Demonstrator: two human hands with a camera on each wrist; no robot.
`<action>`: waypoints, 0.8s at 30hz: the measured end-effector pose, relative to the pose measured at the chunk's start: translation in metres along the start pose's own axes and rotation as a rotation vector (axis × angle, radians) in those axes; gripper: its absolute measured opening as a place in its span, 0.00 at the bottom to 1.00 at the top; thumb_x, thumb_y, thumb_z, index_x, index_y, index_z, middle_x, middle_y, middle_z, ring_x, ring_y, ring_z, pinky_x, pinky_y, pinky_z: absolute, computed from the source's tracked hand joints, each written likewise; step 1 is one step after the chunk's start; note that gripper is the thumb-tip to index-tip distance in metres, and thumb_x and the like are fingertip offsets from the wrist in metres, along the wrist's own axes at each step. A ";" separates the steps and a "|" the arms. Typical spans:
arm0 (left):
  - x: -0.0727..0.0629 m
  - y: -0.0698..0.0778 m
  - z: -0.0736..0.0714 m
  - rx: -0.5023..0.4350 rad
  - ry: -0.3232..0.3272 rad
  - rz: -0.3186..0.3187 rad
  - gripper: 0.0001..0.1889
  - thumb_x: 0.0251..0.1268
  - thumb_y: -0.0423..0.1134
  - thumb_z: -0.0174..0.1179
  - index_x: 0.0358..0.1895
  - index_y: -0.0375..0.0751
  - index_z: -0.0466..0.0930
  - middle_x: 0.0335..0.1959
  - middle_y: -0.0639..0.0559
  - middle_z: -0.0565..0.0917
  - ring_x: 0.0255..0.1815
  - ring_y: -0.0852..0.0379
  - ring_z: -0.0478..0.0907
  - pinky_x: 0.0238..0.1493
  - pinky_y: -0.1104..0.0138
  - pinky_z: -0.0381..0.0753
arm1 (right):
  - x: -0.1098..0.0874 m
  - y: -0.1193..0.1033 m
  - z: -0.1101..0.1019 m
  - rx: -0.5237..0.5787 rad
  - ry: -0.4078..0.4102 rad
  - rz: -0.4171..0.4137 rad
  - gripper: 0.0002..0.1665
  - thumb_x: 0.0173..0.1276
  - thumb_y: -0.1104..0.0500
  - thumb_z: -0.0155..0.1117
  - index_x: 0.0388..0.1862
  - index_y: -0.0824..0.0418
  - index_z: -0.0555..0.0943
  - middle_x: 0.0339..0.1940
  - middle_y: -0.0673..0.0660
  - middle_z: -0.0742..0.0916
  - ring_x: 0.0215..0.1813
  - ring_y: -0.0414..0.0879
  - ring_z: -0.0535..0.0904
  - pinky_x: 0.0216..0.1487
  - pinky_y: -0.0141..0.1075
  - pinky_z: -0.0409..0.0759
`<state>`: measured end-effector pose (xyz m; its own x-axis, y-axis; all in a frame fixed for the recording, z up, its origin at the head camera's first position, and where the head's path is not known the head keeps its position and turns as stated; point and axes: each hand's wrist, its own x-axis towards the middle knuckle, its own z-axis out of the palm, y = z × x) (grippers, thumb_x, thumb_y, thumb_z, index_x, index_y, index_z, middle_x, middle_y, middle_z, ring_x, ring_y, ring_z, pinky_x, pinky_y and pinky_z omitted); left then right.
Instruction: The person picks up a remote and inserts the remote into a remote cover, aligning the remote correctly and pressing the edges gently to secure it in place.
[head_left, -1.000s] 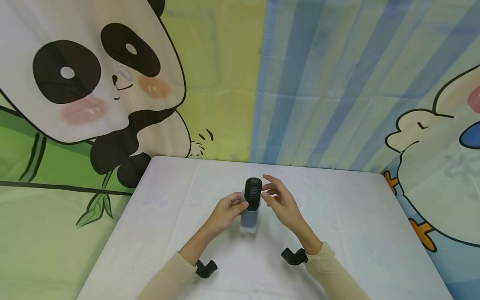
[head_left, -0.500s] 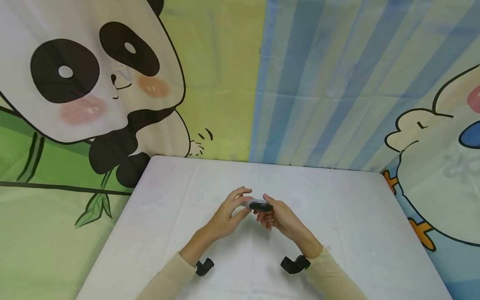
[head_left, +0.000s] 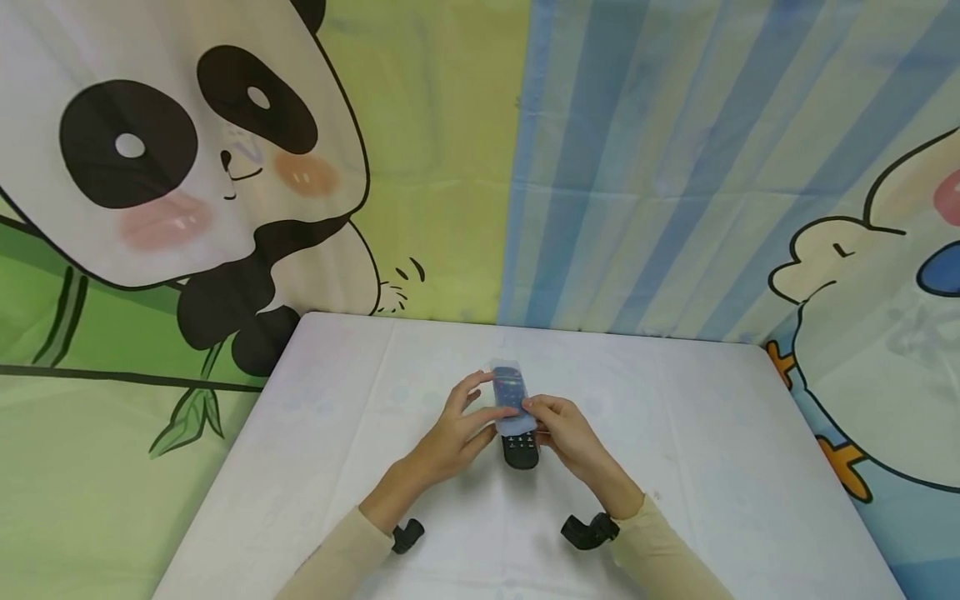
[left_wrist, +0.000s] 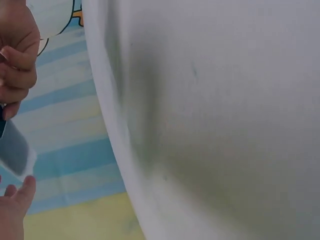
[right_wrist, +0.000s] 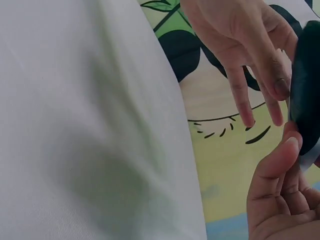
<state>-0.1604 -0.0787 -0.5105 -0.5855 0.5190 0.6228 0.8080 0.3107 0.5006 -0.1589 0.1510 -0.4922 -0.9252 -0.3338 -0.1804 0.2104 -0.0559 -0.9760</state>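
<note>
In the head view a black remote control (head_left: 520, 454) sits in a translucent bluish sleeve (head_left: 509, 387), and its lower end with light-marked buttons sticks out toward the body. My right hand (head_left: 566, 429) pinches the sleeved remote at its right side, thumb on the front. My left hand (head_left: 453, 425) touches it from the left with fingers mostly stretched out, one lying across the sleeve's front. The right wrist view shows the dark remote (right_wrist: 306, 85) at the right edge, left fingers (right_wrist: 240, 95) reaching down beside it. Part of the sleeve (left_wrist: 17, 152) shows in the left wrist view.
A white-covered table (head_left: 360, 375) lies beneath both hands. Behind it hangs a cartoon backdrop (head_left: 435, 167) with a panda and blue stripes. Black curved camera mounts (head_left: 588, 531) stick out at both wrists.
The remote has turned from black back showing at the top, through edge-on, to front facing up with its bare end toward the body. The right hand has taken hold of it; the left hand has loosened.
</note>
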 end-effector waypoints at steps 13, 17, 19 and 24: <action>-0.001 0.016 0.009 -0.580 -0.131 -0.715 0.26 0.80 0.58 0.46 0.66 0.42 0.72 0.29 0.43 0.87 0.24 0.43 0.85 0.24 0.48 0.84 | 0.001 -0.005 0.012 -0.303 0.138 -0.330 0.12 0.79 0.60 0.57 0.47 0.69 0.80 0.25 0.60 0.81 0.26 0.56 0.75 0.25 0.39 0.77; -0.002 0.018 0.010 -0.476 -0.162 -0.679 0.25 0.82 0.58 0.40 0.60 0.43 0.75 0.19 0.48 0.84 0.12 0.50 0.79 0.13 0.57 0.78 | 0.003 -0.007 0.014 -0.365 0.135 -0.384 0.10 0.78 0.60 0.58 0.47 0.67 0.81 0.25 0.59 0.82 0.28 0.62 0.76 0.25 0.40 0.78; -0.002 0.019 0.011 -0.391 -0.155 -0.640 0.24 0.83 0.56 0.38 0.57 0.41 0.74 0.18 0.55 0.80 0.12 0.57 0.74 0.13 0.65 0.72 | 0.004 -0.008 0.013 -0.437 0.146 -0.419 0.09 0.77 0.60 0.59 0.44 0.64 0.82 0.25 0.58 0.82 0.27 0.58 0.77 0.24 0.38 0.78; -0.002 0.022 0.012 -0.223 -0.089 -0.569 0.20 0.84 0.52 0.38 0.42 0.39 0.72 0.17 0.60 0.66 0.16 0.65 0.62 0.15 0.71 0.62 | 0.009 -0.014 0.011 -0.679 0.188 -0.543 0.11 0.77 0.57 0.60 0.31 0.55 0.81 0.19 0.48 0.78 0.20 0.41 0.71 0.21 0.33 0.70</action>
<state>-0.1402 -0.0637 -0.5077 -0.9051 0.3882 0.1733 0.3316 0.3896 0.8592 -0.1663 0.1385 -0.4788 -0.8918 -0.2605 0.3699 -0.4500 0.4278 -0.7839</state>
